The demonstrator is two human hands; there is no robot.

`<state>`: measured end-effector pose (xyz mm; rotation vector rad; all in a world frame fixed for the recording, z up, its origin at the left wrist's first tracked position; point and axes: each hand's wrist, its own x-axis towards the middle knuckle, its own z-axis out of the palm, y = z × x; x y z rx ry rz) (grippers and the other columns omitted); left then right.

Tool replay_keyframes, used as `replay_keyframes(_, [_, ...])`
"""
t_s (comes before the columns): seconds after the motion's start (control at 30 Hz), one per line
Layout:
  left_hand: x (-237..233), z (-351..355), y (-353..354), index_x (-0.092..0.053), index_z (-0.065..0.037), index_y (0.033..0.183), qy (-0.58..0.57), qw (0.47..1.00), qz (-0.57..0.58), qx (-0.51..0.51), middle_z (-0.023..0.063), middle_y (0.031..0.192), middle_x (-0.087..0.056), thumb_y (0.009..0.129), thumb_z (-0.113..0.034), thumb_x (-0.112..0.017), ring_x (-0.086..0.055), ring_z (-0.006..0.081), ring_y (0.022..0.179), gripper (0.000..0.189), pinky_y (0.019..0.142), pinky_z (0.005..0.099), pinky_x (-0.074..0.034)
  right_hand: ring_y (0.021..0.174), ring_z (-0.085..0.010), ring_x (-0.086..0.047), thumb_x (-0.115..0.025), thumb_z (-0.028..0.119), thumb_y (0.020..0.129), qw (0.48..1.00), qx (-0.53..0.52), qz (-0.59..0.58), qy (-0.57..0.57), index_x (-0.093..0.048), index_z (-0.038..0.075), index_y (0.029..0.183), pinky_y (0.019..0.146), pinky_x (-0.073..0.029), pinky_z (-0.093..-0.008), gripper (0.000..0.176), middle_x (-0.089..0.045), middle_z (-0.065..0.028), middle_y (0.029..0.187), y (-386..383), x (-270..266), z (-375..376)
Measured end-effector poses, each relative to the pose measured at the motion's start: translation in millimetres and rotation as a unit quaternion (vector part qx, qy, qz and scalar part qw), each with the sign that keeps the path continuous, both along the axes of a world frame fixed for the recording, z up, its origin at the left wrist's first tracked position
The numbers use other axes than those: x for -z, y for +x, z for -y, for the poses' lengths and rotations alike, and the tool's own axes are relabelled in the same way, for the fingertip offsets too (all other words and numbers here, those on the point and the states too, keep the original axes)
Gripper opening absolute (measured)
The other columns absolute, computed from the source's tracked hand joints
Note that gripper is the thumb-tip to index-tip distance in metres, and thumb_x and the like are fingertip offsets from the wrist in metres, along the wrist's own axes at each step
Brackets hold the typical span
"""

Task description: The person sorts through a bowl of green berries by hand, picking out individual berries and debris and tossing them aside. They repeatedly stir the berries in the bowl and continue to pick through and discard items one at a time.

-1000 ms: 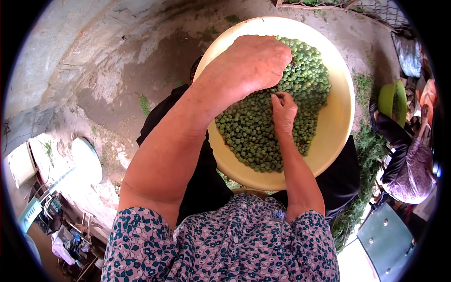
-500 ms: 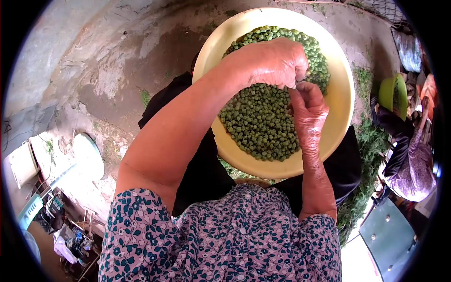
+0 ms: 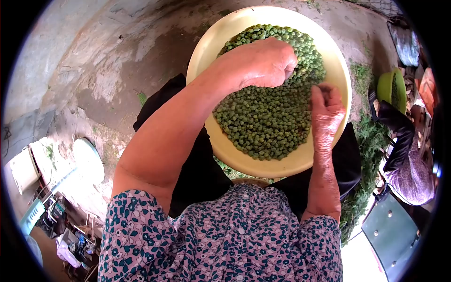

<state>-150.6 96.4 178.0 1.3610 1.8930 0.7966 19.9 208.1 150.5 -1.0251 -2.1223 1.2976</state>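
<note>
A wide yellow basin (image 3: 332, 51) rests across my lap, heaped with small round green buds (image 3: 268, 124), which look like capers. My left hand (image 3: 270, 63) is above the far part of the heap with its fingers curled into a closed fist. What it holds, if anything, is hidden. Over the basin's right side is my right hand (image 3: 327, 103), thumb and fingers bent together in a pinch. Anything between those fingertips is too small to make out. The two hands are apart.
A person in a purple patterned top (image 3: 413, 176) sits at the right, near a lime-green bowl (image 3: 386, 89). Feathery green plants (image 3: 371, 141) lie beside my right knee. A round white lid-like object (image 3: 88, 160) and household clutter are at the left.
My hands, close together before, have separated. The left has shifted a little left, and the right has moved to the right toward the basin's rim.
</note>
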Motion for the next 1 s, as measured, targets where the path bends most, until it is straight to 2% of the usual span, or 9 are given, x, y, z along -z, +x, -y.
replay_keyframes(0.13, [1, 4, 3, -0.064, -0.001, 0.082, -0.069, 0.997, -0.011, 0.041, 0.0130, 0.079, -0.063, 0.065, 0.009, -0.054, -0.061, 0.0280, 0.078, 0.022, 0.068, 0.0374, -0.048, 0.061, -0.0114, -0.060, -0.059, 0.004, 0.082, 0.981, 0.087, 0.038, 0.168, -0.061, 0.000, 0.092, 0.054, -0.050, -0.0257, 0.011, -0.064, -0.0072, 0.073, 30, 7, -80])
replay_keyframes(0.23, [-5, 5, 6, -0.064, -0.003, 0.084, -0.113, 0.991, -0.024, 0.067, 0.0126, 0.086, -0.062, 0.065, 0.010, -0.051, -0.059, 0.0284, 0.086, 0.026, 0.072, 0.0378, -0.047, 0.077, -0.0209, -0.064, -0.057, 0.002, 0.076, 0.903, 0.145, 0.105, 0.390, -0.062, -0.001, 0.099, 0.069, -0.053, -0.0321, 0.023, -0.065, -0.0144, 0.089, 69, 37, -158])
replay_keyframes(0.37, [-10, 10, 0, -0.063, -0.004, 0.088, -0.088, 0.992, -0.052, 0.076, 0.0111, 0.091, -0.061, 0.071, 0.001, -0.052, -0.056, 0.0275, 0.094, 0.021, 0.079, 0.0379, -0.044, 0.083, -0.0249, -0.062, -0.055, 0.003, 0.076, 0.888, 0.149, 0.175, 0.397, -0.063, -0.002, 0.101, 0.077, -0.051, -0.0348, 0.027, -0.063, -0.0173, 0.094, 67, 47, -149])
replay_keyframes(0.5, [-1, 16, -9, -0.062, -0.004, 0.092, -0.028, 0.997, -0.037, 0.059, 0.0106, 0.093, -0.061, 0.077, -0.007, -0.055, -0.055, 0.0274, 0.095, 0.017, 0.082, 0.0363, -0.045, 0.079, -0.0219, -0.064, -0.061, 0.010, 0.081, 0.988, 0.047, 0.034, 0.142, -0.065, 0.001, 0.096, 0.073, -0.054, -0.0338, 0.017, -0.064, -0.0143, 0.091, 42, 85, -85])
replay_keyframes(0.57, [1, 16, -11, -0.062, -0.003, 0.096, 0.004, 0.998, -0.061, 0.027, 0.0111, 0.098, -0.061, 0.079, -0.010, -0.056, -0.055, 0.0271, 0.098, 0.020, 0.086, 0.0352, -0.044, 0.080, -0.0308, -0.065, -0.062, 0.012, 0.079, 0.941, -0.076, 0.253, 0.210, -0.063, 0.006, 0.102, 0.075, -0.051, -0.0386, 0.024, -0.066, -0.0166, 0.088, 33, 110, -70])
replay_keyframes(0.67, [-4, 15, -13, -0.062, -0.003, 0.100, -0.002, 0.995, -0.092, 0.041, 0.0111, 0.104, -0.061, 0.081, -0.013, -0.055, -0.054, 0.0267, 0.101, 0.022, 0.089, 0.0348, -0.043, 0.086, -0.0347, -0.061, -0.068, 0.020, 0.075, 0.901, -0.169, 0.314, 0.247, -0.059, 0.005, 0.106, 0.075, -0.050, -0.0437, 0.035, -0.063, -0.0156, 0.096, 41, 182, -52])
replay_keyframes(0.73, [-12, 12, -13, -0.062, -0.004, 0.101, -0.041, 0.992, -0.111, 0.043, 0.0100, 0.104, -0.062, 0.083, -0.013, -0.054, -0.055, 0.0263, 0.101, 0.022, 0.089, 0.0348, -0.043, 0.103, -0.0331, -0.048, -0.069, 0.027, 0.074, 0.847, -0.144, 0.428, 0.282, -0.052, 0.009, 0.111, 0.081, -0.044, -0.0474, 0.044, -0.051, -0.0088, 0.109, 27, 164, -6])
replay_keyframes(0.97, [2, 17, -15, -0.062, -0.004, 0.103, 0.022, 0.994, -0.105, 0.028, 0.0102, 0.101, -0.062, 0.083, -0.015, -0.056, -0.055, 0.0265, 0.099, 0.023, 0.087, 0.0356, -0.044, 0.094, -0.0317, -0.054, -0.068, 0.016, 0.075, 0.897, -0.210, 0.299, 0.247, -0.058, 0.008, 0.106, 0.080, -0.045, -0.0431, 0.034, -0.055, -0.0101, 0.106, 24, 140, 42])
replay_keyframes(1.0, [2, 17, -15, -0.061, -0.004, 0.103, 0.012, 0.994, -0.106, 0.023, 0.0106, 0.100, -0.062, 0.083, -0.016, -0.056, -0.055, 0.0270, 0.098, 0.023, 0.087, 0.0360, -0.043, 0.088, -0.0313, -0.056, -0.067, 0.011, 0.074, 0.945, -0.166, 0.180, 0.217, -0.061, 0.006, 0.101, 0.078, -0.047, -0.0407, 0.028, -0.057, -0.0108, 0.101, 23, 142, 36])
